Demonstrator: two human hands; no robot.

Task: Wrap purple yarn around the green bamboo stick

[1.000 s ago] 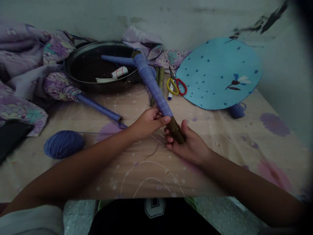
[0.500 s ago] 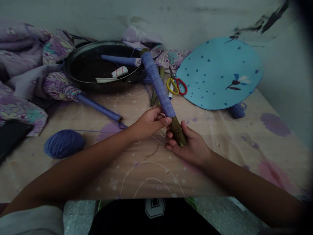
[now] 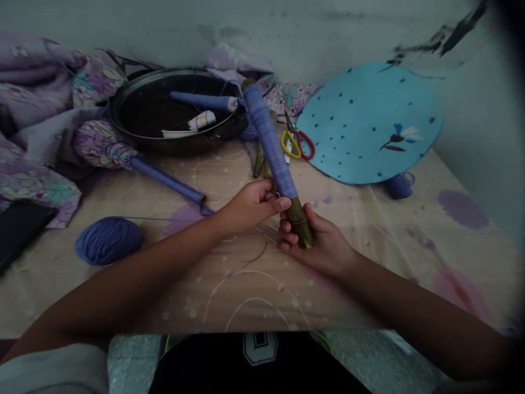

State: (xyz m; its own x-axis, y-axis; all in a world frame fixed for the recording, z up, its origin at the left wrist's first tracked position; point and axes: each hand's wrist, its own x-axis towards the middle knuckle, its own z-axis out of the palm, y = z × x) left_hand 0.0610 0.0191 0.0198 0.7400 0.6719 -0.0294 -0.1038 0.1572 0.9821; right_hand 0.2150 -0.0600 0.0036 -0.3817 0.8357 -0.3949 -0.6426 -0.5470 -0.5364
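Note:
A bamboo stick [image 3: 301,227] slants away from me, most of its length wound with blue-purple yarn [image 3: 268,139]; the near end is bare and greenish. My right hand [image 3: 324,241] is closed around that bare end. Beside the lower edge of the winding, my left hand [image 3: 258,205] is closed in a pinch, with a bit of yarn showing at its fingers and the thumb against the stick. From a blue yarn ball [image 3: 109,241] at the left, a strand runs along the table and passes behind my left forearm.
A dark pan [image 3: 164,137] at the back holds a yarn-wrapped stick [image 3: 200,101]. Scissors [image 3: 297,143] lie beside a blue dotted round board [image 3: 369,126]. Left are a cloth-headed wrapped stick [image 3: 168,180], floral cloth [image 3: 36,142] and a black flat object [image 3: 22,230].
The far end of the wrapped stick has swung slightly to the right, and the stick has turned a little in my right hand. Both hands keep nearly the same places.

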